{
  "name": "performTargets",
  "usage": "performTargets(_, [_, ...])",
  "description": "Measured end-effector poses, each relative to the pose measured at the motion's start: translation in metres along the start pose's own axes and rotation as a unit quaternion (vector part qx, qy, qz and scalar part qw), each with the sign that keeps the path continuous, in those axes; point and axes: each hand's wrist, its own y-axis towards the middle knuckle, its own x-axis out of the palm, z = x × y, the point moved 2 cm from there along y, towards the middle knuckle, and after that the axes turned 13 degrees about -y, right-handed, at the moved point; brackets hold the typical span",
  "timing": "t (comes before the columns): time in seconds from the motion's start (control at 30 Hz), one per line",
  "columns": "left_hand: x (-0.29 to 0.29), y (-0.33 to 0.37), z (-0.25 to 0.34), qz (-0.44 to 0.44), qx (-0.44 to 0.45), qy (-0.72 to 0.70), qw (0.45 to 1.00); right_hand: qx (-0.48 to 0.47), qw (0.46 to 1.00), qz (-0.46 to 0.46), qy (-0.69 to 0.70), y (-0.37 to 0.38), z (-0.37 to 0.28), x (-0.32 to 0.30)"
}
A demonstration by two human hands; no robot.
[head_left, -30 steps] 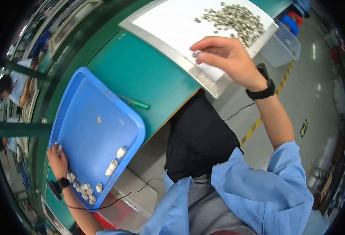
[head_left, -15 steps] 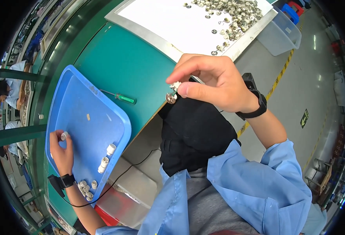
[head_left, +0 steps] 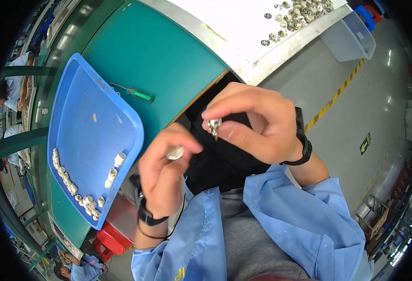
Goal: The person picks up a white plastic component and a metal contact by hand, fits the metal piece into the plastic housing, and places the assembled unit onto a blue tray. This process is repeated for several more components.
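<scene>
Above my lap, my left hand (head_left: 163,172), slightly blurred, pinches a short white plastic cylinder (head_left: 175,152) between thumb and fingers. To its right and a little higher, my right hand (head_left: 269,126) grips a small white-and-metal part (head_left: 214,125) between thumb and index fingertips. The two pieces are apart. On the left, a blue tray (head_left: 91,70) holds more white cylinders (head_left: 111,178) along its left, right and near edges.
A green-handled screwdriver (head_left: 140,95) lies on the green table (head_left: 168,51) beside the tray. A metal-edged white board (head_left: 243,28) carries a heap of small metal-and-white parts (head_left: 304,14). A clear bin (head_left: 348,37) stands beyond; a red stool (head_left: 112,241) is at lower left.
My left hand has left the tray with a white cylinder and come over my lap, close to my right hand. The held metal part has turned, and the view has shifted.
</scene>
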Motion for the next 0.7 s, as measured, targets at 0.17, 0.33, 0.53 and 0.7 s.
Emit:
performTargets(0.17, [0.038,0.003,-0.017,0.078,-0.082,-0.205,0.972,-0.126,0.980,0.010,-0.154,-0.005,-0.005,-0.001])
performTargets(0.33, [0.033,-0.003,-0.029,0.031,-0.058,-0.191,0.979,-0.159,0.970,0.046,-0.180,-0.010,-0.006,-0.002])
performTargets(0.53, [0.038,-0.006,-0.035,0.052,-0.028,-0.212,0.975,-0.230,0.952,0.014,-0.204,-0.006,-0.004,-0.004])
performTargets(0.7, [0.037,-0.009,-0.044,0.036,-0.048,-0.301,0.952,-0.215,0.958,0.024,-0.186,-0.009,-0.004,-0.007])
